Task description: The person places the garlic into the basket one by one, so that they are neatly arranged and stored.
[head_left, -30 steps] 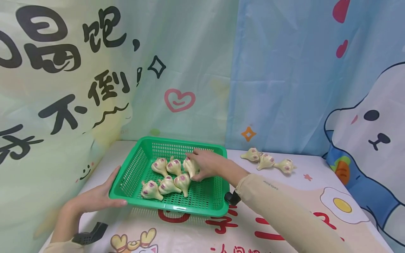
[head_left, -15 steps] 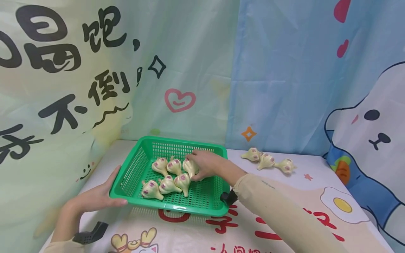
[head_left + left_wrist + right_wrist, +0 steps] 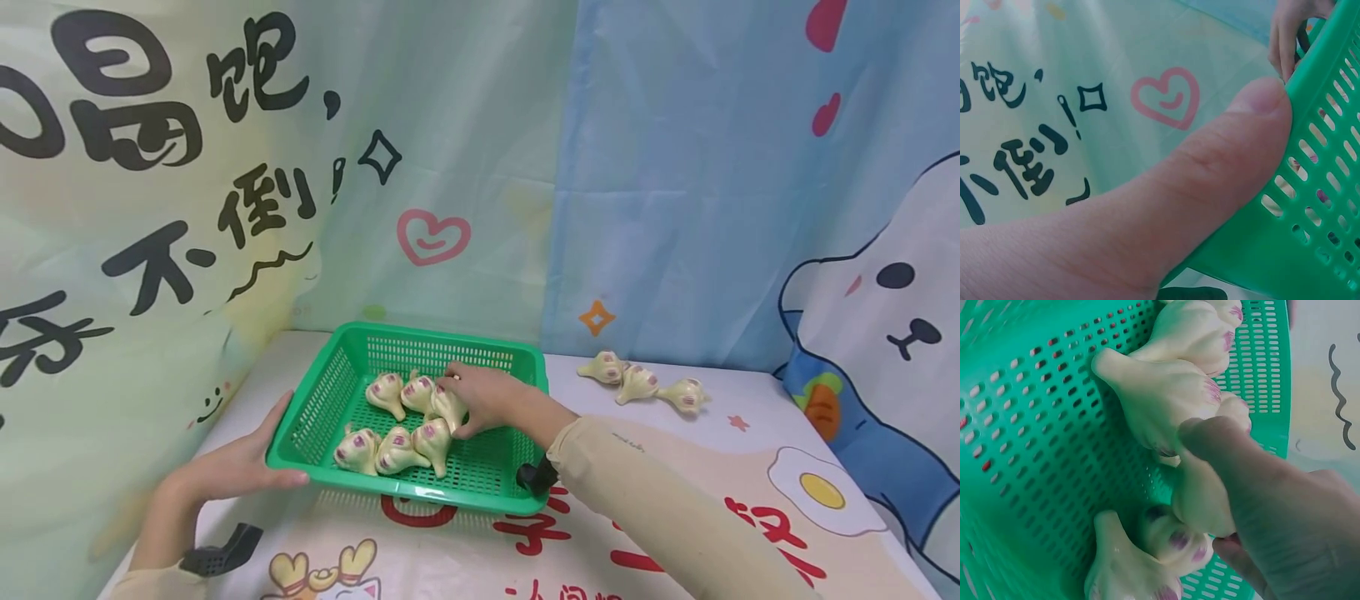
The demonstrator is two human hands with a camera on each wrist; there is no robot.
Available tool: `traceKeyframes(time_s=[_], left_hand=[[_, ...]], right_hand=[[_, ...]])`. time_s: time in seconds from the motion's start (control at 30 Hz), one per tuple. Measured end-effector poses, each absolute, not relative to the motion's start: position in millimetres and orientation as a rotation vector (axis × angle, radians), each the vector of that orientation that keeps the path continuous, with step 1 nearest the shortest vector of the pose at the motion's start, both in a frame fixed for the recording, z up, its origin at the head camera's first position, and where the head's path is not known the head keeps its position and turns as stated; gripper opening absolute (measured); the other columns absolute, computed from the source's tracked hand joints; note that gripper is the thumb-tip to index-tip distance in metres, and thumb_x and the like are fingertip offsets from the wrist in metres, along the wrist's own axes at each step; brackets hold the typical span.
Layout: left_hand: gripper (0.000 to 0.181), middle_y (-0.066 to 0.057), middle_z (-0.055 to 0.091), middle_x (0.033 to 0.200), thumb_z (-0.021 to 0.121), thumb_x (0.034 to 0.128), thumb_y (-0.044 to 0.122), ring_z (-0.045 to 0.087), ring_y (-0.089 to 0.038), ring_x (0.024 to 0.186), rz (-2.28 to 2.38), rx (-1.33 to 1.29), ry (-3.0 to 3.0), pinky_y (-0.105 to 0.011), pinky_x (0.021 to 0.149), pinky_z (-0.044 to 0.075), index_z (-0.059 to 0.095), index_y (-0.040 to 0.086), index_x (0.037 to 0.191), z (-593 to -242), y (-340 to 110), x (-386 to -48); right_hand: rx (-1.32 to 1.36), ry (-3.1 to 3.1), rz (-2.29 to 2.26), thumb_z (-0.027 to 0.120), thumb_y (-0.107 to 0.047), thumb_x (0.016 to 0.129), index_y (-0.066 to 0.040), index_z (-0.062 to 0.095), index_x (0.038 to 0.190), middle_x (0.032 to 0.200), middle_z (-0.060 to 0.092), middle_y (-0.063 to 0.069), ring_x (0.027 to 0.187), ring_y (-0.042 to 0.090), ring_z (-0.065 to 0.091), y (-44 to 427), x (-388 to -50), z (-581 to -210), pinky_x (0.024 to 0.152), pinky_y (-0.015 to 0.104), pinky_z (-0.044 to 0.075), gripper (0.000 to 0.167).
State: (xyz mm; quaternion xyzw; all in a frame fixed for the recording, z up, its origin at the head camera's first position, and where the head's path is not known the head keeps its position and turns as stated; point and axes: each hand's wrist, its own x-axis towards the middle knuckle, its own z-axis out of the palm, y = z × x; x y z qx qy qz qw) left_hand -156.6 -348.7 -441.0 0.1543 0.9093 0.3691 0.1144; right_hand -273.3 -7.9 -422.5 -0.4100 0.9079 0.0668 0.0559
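A green plastic basket [image 3: 480,498] with slotted walls holds several garlic bulbs in two rows. Inside it, my right hand [image 3: 486,398] grips a garlic bulb [image 3: 447,407] at the right end of the back row. In the right wrist view, thumb and fingers hold that pale bulb [image 3: 1200,497] against its neighbours. A front-row bulb [image 3: 432,442] touches or nearly touches it. At the basket's left front corner my left hand [image 3: 232,465] is spread, its thumb along the front side. The left wrist view has the straight thumb against the basket wall; its other fingers are hidden there.
Three more garlic bulbs [image 3: 639,384] lie in a row on the table, right of the basket. A printed cloth [image 3: 750,450] covers the table. Behind stands a printed curtain [image 3: 480,167], close to the basket's back edge.
The right hand has moved slightly left and toward the front with its bulb. The front-row bulbs have shifted a little left and forward. The left hand stays at the corner; the view has turned slightly.
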Motion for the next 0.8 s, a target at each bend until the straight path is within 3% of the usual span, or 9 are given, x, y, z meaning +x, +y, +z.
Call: traceKeyframes(time_s=[0.3,0.53,0.8], left_hand=[[0.116,-0.032,0.01,0.154,0.074,0.0802,0.032,0.029,-0.047,0.134,1.107,0.422,2.628,-0.06,0.099,0.034,-0.016,0.007,0.15,-438.3,-347.6,-155.9],[0.116,-0.033,0.01,0.153,0.073,0.0806,0.032,0.028,-0.048,0.134,1.103,0.417,2.623,-0.06,0.099,0.035,-0.016,0.007,0.15,-436.0,-347.6,-156.1],[0.116,-0.033,0.012,0.153,0.074,0.0802,0.033,0.028,-0.048,0.134,1.106,0.425,2.628,-0.06,0.099,0.034,-0.015,0.007,0.15,-437.5,-347.4,-156.8]], right_hand=[[-1.316,2.713,0.361,0.068,-0.052,0.08,-0.015,0.041,0.144,0.129,0.049,0.005,0.1,0.013,0.055,-13.2,-271.8,-427.0,0.085,0.028,0.049,0.079],[-1.323,2.702,0.414,0.068,-0.052,0.08,-0.014,0.039,0.145,0.135,0.05,0.004,0.118,0.017,0.052,-14.4,-271.4,-425.4,0.096,0.031,0.046,0.08],[-1.309,2.689,0.393,0.069,-0.05,0.08,-0.012,0.041,0.143,0.138,0.05,0.004,0.122,0.019,0.051,-16.3,-271.8,-426.5,0.099,0.031,0.045,0.079]])
